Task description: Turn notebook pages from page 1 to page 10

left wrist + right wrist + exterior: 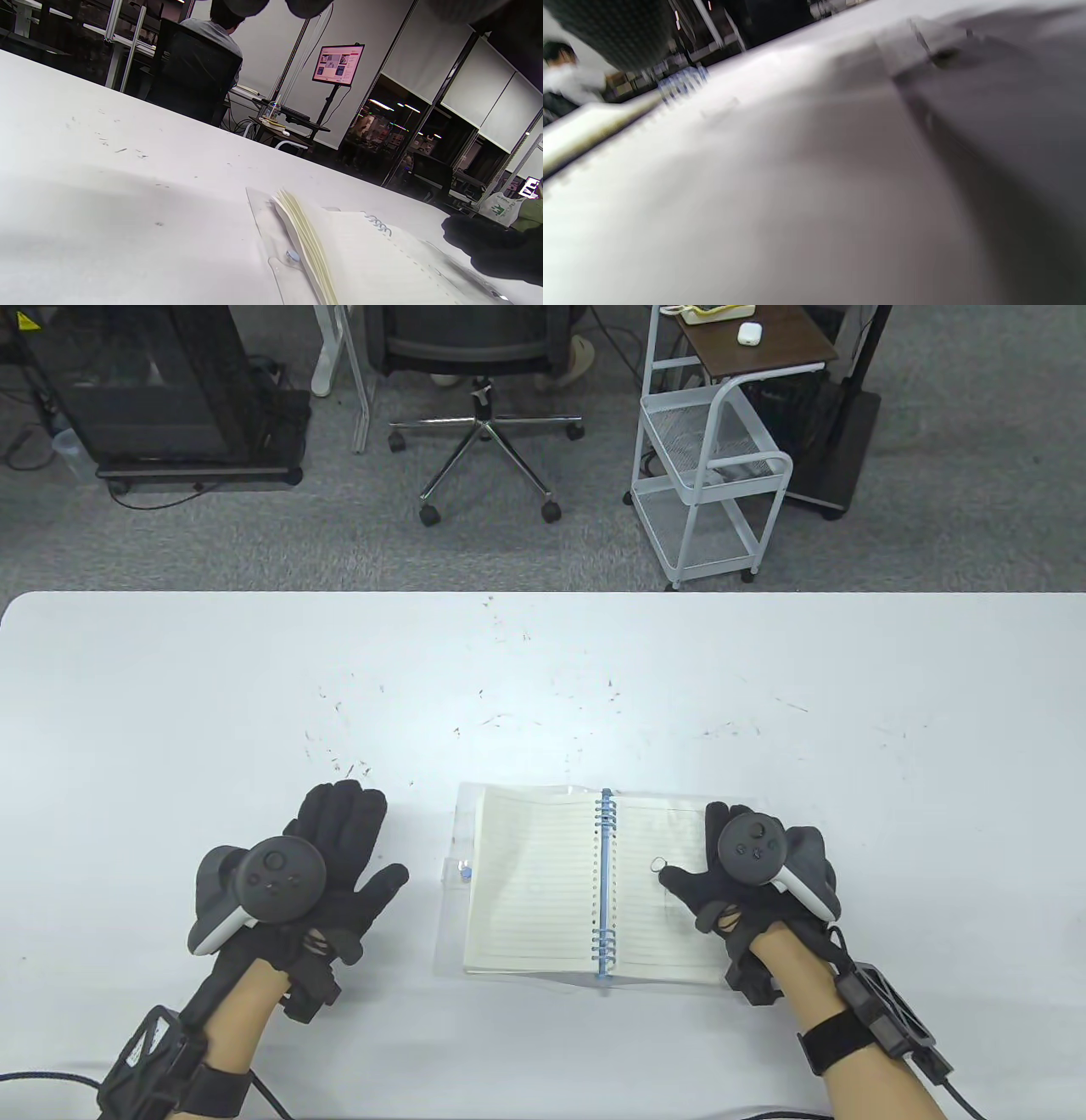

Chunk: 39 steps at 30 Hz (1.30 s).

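Right hand (pixel 747 869) on open notebook (pixel 594 886)

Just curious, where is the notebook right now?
In the table view the notebook lies open near the table's front edge, between the hands: left hand beside it, right hand on its right page.

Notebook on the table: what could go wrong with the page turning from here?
1. The left hand lies on the table beside the notebook, not on it, so the notebook may slide.
2. The right hand rests on the right page; gloved fingers may catch several sheets together.
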Available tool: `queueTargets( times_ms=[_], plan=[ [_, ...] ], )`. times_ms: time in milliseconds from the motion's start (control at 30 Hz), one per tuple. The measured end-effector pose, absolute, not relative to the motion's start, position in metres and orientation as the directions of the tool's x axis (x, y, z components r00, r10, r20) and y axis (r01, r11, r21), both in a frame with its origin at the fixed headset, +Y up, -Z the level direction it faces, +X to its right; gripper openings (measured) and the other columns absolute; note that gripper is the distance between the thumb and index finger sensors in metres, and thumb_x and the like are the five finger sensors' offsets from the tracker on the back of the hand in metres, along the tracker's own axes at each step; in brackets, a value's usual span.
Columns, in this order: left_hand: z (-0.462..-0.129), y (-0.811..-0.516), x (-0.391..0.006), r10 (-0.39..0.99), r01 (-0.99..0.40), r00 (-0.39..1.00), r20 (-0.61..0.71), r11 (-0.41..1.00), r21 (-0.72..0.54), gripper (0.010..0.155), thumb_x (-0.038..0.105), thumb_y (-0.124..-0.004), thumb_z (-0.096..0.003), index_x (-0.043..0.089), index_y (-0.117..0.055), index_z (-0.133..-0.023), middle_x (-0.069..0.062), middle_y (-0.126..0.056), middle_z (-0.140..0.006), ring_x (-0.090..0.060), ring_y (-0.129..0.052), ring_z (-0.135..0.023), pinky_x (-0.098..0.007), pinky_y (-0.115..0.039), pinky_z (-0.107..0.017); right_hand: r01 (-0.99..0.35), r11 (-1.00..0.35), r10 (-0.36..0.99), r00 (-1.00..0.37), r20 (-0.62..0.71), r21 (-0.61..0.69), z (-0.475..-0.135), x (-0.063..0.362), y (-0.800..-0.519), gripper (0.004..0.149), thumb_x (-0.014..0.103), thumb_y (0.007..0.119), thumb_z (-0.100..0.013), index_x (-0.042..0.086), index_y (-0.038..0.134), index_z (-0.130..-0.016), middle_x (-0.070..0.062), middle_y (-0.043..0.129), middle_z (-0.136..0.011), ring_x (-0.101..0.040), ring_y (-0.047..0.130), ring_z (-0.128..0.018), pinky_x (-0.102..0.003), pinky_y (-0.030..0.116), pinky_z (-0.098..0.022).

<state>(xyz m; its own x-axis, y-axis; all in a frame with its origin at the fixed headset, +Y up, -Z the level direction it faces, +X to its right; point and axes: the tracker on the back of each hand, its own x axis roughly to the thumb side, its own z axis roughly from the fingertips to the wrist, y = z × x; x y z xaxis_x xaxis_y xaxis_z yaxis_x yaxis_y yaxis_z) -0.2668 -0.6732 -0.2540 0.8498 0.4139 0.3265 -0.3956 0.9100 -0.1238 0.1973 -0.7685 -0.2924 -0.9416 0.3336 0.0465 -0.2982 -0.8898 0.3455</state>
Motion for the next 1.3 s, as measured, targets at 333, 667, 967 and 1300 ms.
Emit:
queueTargets(
  times_ms=[333, 667, 967, 1300],
  plan=[
    [-0.254, -0.675, -0.265, 0.409, -0.385, 0.854, 0.322, 0.913, -0.137, 0.086, 0.068, -0.063, -0.0455, 0.021, -0.039, -0.114, -0.013, -0.032, -0.119, -0.049, -0.026, -0.113, -0.071, -0.039, -0.073, -0.149, -0.862, 0.213, -0.974, 0.080, 0.485, -0.291, 0.187, -0.788, 0.110, 0.081, 0.067, -0.045, 0.012, -0.004, -0.093, -0.037, 0.007, -0.098, -0.067, 0.004, -0.085, -0.081, 0.022, -0.057],
    [-0.253, -0.673, -0.264, 0.410, -0.391, 0.849, 0.333, 0.912, -0.126, 0.086, 0.068, -0.063, -0.0456, 0.022, -0.039, -0.114, -0.013, -0.031, -0.119, -0.049, -0.026, -0.113, -0.071, -0.039, -0.073, -0.060, -0.882, 0.131, -0.984, 0.121, 0.467, -0.282, 0.170, -0.785, 0.096, 0.072, 0.054, -0.049, 0.010, -0.006, -0.091, -0.032, 0.008, -0.101, -0.059, 0.003, -0.089, -0.079, 0.019, -0.057],
    [-0.253, -0.673, -0.266, 0.412, -0.394, 0.850, 0.329, 0.911, -0.123, 0.086, 0.068, -0.063, -0.0455, 0.022, -0.039, -0.114, -0.013, -0.031, -0.119, -0.049, -0.026, -0.113, -0.071, -0.039, -0.073, -0.364, -0.858, 0.421, -0.903, 0.089, 0.362, -0.281, 0.171, -0.775, 0.096, 0.047, 0.080, -0.048, 0.006, 0.007, -0.094, -0.028, 0.034, -0.104, -0.056, 0.024, -0.093, -0.077, 0.029, -0.058],
    [-0.253, -0.672, -0.266, 0.411, -0.392, 0.849, 0.331, 0.911, -0.127, 0.086, 0.068, -0.063, -0.0451, 0.022, -0.040, -0.114, -0.013, -0.032, -0.119, -0.049, -0.028, -0.113, -0.071, -0.039, -0.073, -0.684, -0.687, 0.709, -0.705, 0.022, 0.245, -0.280, 0.183, -0.745, 0.098, 0.046, 0.082, -0.047, 0.003, 0.007, -0.093, -0.038, 0.017, -0.097, -0.060, 0.056, -0.089, -0.071, 0.054, -0.059]
  ],
)
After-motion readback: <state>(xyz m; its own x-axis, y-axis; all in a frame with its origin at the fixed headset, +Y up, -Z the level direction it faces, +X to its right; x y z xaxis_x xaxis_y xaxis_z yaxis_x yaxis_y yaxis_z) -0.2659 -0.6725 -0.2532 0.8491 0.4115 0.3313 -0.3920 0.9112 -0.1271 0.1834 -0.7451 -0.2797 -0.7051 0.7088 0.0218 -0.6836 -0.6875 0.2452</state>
